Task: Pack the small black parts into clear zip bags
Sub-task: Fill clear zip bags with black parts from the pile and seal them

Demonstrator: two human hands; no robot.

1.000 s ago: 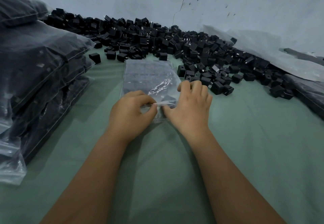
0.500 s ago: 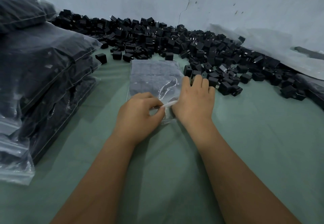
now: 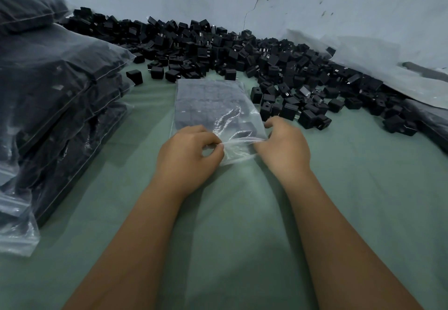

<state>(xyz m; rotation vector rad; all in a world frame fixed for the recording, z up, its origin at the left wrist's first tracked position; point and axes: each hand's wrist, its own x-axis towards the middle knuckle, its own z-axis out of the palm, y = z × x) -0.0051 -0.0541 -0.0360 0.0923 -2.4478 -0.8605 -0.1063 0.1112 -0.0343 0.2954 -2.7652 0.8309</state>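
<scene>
On the green cloth your left hand and right hand each pinch the near mouth edge of the clear zip bag, which lies flat before the heap of small black parts, filled bags stacked left.

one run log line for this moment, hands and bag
step: closing zip bag | left hand: pinches bag mouth | right hand: pinches bag mouth | bag: filled, flat on green cloth | loose black parts: piled behind
</scene>
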